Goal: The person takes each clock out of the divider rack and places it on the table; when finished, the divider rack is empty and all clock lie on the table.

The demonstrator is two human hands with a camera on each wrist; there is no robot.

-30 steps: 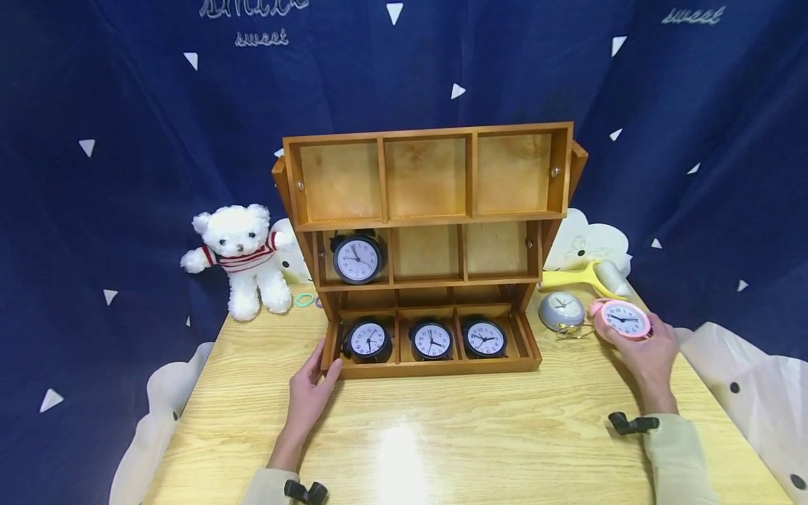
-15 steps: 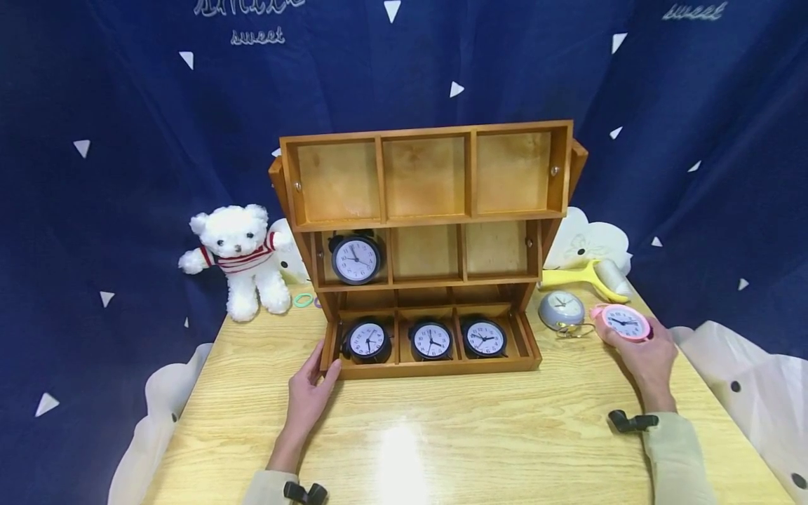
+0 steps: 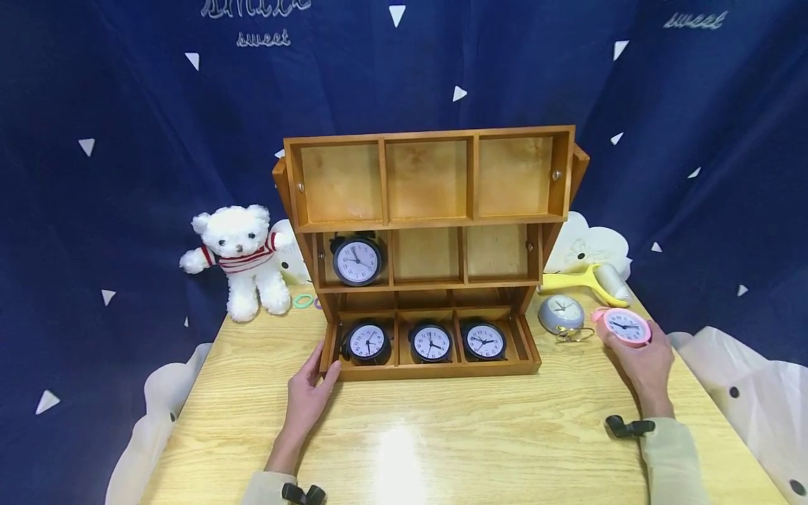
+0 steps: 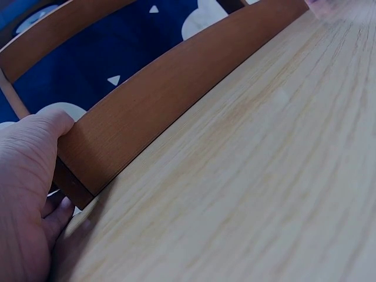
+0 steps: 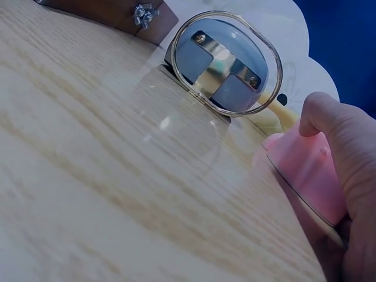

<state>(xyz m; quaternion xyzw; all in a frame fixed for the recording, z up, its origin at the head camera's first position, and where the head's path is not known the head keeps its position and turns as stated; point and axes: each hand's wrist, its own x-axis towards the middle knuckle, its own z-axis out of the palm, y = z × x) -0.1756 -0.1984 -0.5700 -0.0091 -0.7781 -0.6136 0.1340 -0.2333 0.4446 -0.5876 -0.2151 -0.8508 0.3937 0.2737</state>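
At the back left of the pale wood-grain table (image 3: 473, 435), a white plush bear (image 3: 238, 256) in a red-striped shirt is positioned upright, a small green ring (image 3: 304, 300) beside its foot. Next along, the person's left hand (image 3: 308, 393) grips the front left corner of a three-tier brown wooden rack (image 3: 435, 372), thumb at the front board, fingers along the side. The middle tier bears one round black clock (image 3: 358, 260) in its left compartment; the bottom tier bears three black clocks (image 3: 431, 342), one per compartment. Just right of the rack stands a round grey clock (image 3: 560, 313), with a yellow forked handle (image 3: 577, 280) behind it. Rightmost, the person's right hand (image 3: 650, 361) pinches a round pink clock with a white dial (image 3: 625, 327) between thumb and fingers, near the grey clock, dial facing up. Whether the pink clock touches the table, I cannot tell.
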